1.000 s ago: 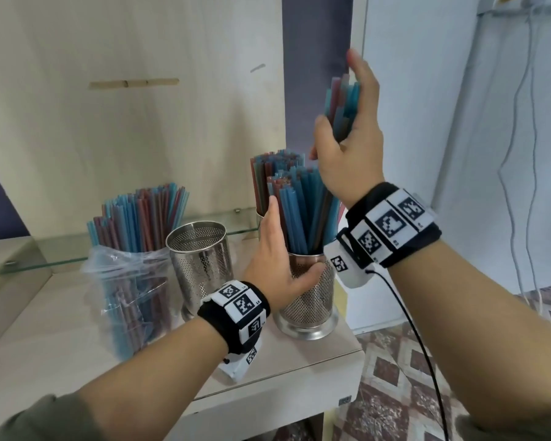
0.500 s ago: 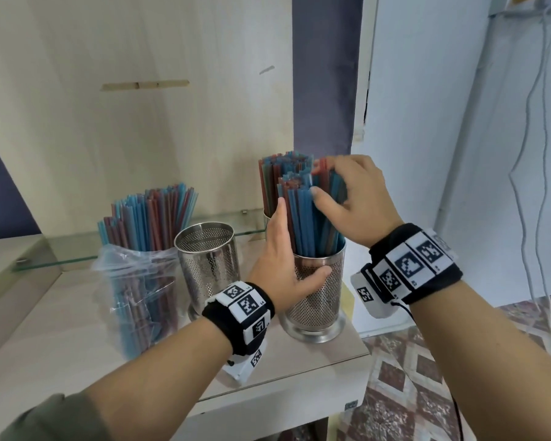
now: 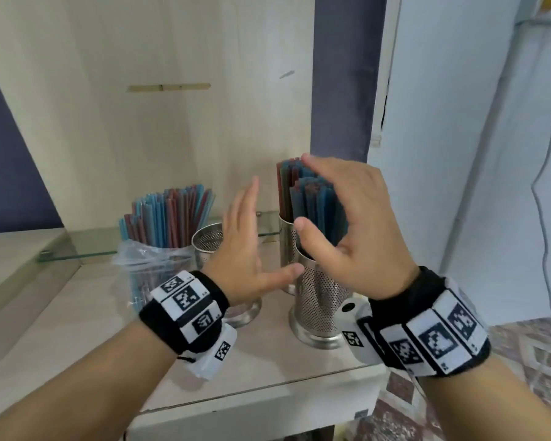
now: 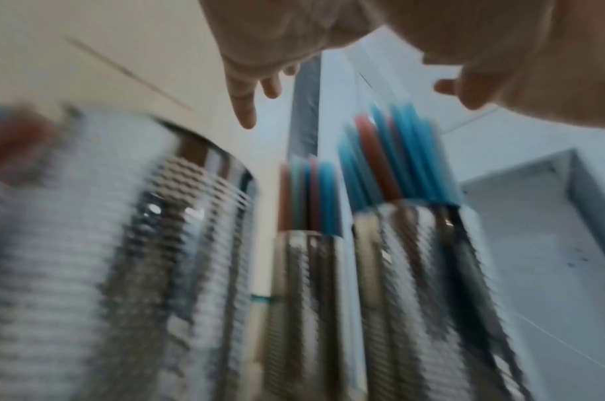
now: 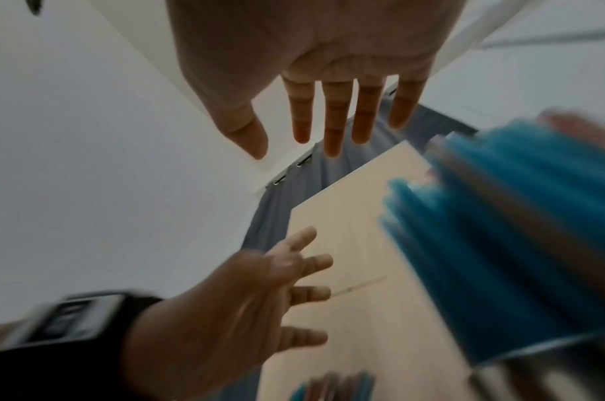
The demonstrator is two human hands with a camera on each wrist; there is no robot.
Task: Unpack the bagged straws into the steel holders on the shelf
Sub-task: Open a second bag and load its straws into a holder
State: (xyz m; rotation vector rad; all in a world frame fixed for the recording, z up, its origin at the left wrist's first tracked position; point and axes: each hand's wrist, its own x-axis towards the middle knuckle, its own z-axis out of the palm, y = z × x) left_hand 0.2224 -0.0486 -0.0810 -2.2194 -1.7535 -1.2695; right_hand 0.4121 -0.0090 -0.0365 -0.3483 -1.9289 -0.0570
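Note:
Two perforated steel holders stand at the shelf's right end. The front holder (image 3: 318, 300) is packed with blue and red straws (image 3: 318, 205); the rear holder (image 3: 285, 230) behind it is full too. A third holder (image 3: 207, 240) to their left is empty. Further left, a clear plastic bag (image 3: 153, 265) holds upright straws (image 3: 169, 214). My left hand (image 3: 272, 227) hovers with straight fingers in front of the empty holder, holding nothing. My right hand (image 3: 312, 192) is loosely spread just in front of the front holder's straws, apart from them. The right wrist view shows its fingers (image 5: 332, 122) spread and bare.
A glass ledge (image 3: 77, 249) runs along the wooden back panel (image 3: 140, 122). The shelf's front edge (image 3: 268, 405) lies just beneath my wrists, with patterned floor tiles (image 3: 522, 361) past its right end. A cable (image 3: 544, 186) hangs on the right wall.
My right hand brought a bundle of straws down into the front holder and let go. My left hand released that holder's side. Both hands have drawn back, open.

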